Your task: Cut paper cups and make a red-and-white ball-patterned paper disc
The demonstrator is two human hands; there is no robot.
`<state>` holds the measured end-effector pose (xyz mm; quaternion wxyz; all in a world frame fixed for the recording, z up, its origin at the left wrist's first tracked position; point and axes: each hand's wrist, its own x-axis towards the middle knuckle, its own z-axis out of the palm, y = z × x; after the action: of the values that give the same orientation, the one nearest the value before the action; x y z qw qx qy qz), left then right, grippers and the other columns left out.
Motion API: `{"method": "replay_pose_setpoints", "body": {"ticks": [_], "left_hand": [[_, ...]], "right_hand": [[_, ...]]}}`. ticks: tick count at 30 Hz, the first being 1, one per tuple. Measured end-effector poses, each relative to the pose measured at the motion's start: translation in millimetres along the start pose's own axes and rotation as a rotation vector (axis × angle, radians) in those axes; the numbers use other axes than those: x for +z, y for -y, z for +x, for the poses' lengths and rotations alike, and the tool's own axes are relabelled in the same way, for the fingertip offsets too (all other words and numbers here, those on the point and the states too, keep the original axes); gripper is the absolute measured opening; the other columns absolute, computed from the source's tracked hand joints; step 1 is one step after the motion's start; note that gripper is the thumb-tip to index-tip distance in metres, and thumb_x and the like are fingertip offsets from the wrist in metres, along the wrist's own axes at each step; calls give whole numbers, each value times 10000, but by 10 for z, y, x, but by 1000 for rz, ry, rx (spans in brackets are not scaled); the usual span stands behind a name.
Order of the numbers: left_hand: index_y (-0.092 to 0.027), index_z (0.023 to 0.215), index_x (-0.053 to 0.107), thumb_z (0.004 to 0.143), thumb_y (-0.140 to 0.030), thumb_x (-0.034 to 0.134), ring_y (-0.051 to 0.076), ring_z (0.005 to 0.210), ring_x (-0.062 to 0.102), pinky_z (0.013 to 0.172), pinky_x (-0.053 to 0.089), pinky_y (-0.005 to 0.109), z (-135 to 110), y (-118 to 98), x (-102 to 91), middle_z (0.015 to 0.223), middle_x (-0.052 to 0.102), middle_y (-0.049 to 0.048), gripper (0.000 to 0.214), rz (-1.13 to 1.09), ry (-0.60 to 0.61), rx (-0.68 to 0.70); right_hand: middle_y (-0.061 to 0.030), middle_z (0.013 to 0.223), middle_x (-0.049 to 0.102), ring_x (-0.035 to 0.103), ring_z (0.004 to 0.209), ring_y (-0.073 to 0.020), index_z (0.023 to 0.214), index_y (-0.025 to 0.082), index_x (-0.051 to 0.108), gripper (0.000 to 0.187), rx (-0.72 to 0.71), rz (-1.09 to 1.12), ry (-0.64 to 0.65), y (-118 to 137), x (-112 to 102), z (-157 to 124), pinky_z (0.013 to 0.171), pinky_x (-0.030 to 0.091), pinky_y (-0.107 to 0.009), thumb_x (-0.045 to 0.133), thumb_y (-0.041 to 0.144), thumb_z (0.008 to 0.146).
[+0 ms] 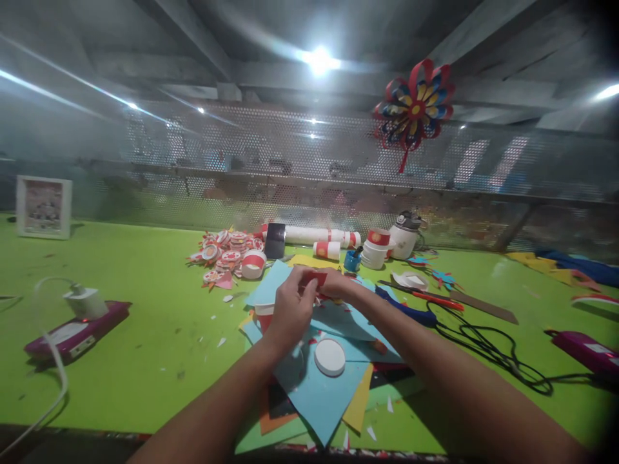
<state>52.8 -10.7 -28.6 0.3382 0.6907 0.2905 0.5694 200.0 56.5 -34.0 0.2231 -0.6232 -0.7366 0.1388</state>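
Note:
My left hand [294,301] is closed with thumb and fingers pinching a small piece of red paper [316,278]. Close beside it, my right hand [334,284] also grips the red paper, its fingertips partly hidden. Both hands are above a stack of light blue paper [333,393]. A white round disc [330,357] lies on the sheets below the hands. Left of my left wrist stands a red and white paper cup [264,314], partly covered by the hand. Small red scraps lie around the fingers.
Behind are a heap of red and white paper discs [227,254], a dark phone [275,241], a blue jar [353,260], stacked cups [376,248] and a thermos [405,236]. A blue-handled tool [406,308] with black cable lies right; a purple power strip [77,332] left.

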Motion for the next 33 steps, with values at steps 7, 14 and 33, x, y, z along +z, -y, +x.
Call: {"method": "replay_pose_setpoints", "body": {"ticks": [7, 14, 33], "left_hand": [[-207, 977, 441, 892, -309, 467, 127, 602, 582, 513, 473, 226, 5, -32, 35, 700, 588, -11, 135, -226, -87, -25], [-199, 960, 406, 877, -288, 490, 122, 531, 602, 482, 458, 218, 36, -48, 2, 649, 631, -18, 148, -317, -104, -65], [-136, 862, 480, 872, -176, 478, 233, 774, 702, 615, 552, 298, 103, -75, -23, 828, 711, 135, 42, -590, 90, -470]], "right_hand": [[27, 533, 521, 528, 470, -108, 800, 108, 623, 177, 148, 557, 152, -48, -318, -476, 482, 458, -250, 568, 276, 798], [52, 659, 529, 522, 530, -82, 1105, 191, 570, 483, -38, 1074, 10, -1, -636, -913, 549, 472, -242, 689, 179, 637], [-85, 960, 675, 635, 926, -228, 956, 166, 623, 253, -74, 843, 21, -111, -566, -1252, 850, 493, -389, 577, 385, 838]]}}
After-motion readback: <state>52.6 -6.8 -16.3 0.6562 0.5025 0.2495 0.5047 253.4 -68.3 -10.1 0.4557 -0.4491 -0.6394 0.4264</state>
